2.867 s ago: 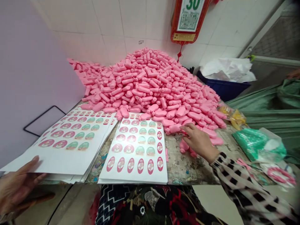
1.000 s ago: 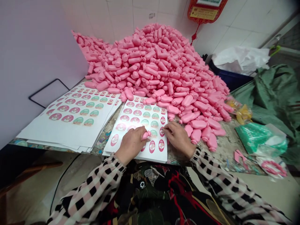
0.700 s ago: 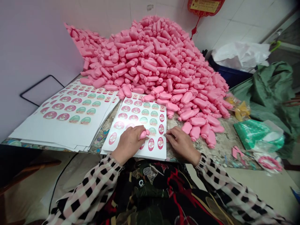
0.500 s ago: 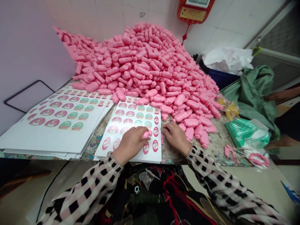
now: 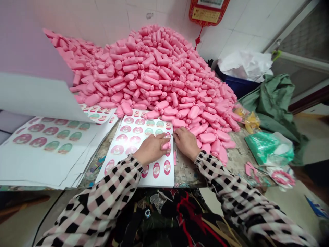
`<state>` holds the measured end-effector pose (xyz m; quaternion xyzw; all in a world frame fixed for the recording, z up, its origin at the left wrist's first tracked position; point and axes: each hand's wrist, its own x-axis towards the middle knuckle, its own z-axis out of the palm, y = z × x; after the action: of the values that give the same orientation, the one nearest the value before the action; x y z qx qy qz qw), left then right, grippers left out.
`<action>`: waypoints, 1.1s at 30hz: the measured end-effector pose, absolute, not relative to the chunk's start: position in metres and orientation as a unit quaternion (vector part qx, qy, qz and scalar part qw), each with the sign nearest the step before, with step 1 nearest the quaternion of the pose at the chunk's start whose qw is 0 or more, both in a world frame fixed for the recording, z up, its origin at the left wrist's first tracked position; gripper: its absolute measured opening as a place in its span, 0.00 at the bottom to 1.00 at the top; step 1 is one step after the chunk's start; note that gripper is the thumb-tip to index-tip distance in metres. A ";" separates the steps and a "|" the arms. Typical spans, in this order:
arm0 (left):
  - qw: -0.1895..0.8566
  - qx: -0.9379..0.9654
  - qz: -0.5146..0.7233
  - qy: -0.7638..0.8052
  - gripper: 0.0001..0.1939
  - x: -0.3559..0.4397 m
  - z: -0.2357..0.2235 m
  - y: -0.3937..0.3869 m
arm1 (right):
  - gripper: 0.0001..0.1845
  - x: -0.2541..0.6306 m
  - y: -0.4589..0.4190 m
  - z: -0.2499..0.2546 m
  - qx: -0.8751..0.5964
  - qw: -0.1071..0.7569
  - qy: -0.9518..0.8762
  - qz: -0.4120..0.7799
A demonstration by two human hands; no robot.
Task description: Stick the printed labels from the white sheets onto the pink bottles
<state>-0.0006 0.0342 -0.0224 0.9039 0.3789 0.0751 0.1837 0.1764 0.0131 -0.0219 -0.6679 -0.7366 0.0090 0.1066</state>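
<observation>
A small pink plastic bottle (image 5: pixel 166 146) is in my left hand (image 5: pixel 151 148), mostly covered by the fingers wrapped round it. That hand rests over the right part of a sticker sheet (image 5: pixel 133 139) printed with pink and green oval and arched labels. By the sheet's right edge is my right hand (image 5: pixel 187 142), its thumb and forefinger pinched together beside the lowest bottles of the heap. What it pinches, if anything, is too small to make out. A thin strip of pink (image 5: pixel 175 157) lies just below those fingers.
A tall heap of pink bottles (image 5: pixel 154 72) fills the table's back. At left lies a stack of sticker sheets (image 5: pixel 43 154), a large pale sheet (image 5: pixel 41 96) curling over it. To the right are a green plastic package (image 5: pixel 268 148), a pink hair tie (image 5: pixel 282 176) and green cloth (image 5: pixel 272 96).
My left hand with the bottle has moved slightly up the sheet, and my right hand up along its edge. The pale sheet at left now curls over the stack. The other person's hand at right has gone.
</observation>
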 end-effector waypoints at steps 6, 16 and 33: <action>0.174 0.909 0.085 0.370 0.22 -0.004 -0.026 0.033 | 0.12 0.182 0.015 -0.020 -0.650 0.097 -0.753 0.024; 0.156 0.918 0.072 0.359 0.21 -0.005 -0.023 0.031 | 0.10 0.185 0.016 -0.018 -0.646 0.115 -0.753 0.047; 0.186 0.902 0.039 0.387 0.21 -0.007 -0.019 0.030 | 0.10 0.183 0.012 -0.023 -0.660 0.157 -0.732 0.062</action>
<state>-0.0067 0.0304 -0.0192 0.9024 0.3867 0.0391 0.1862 0.1831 0.0117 -0.0229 -0.6598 -0.7323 0.0616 0.1570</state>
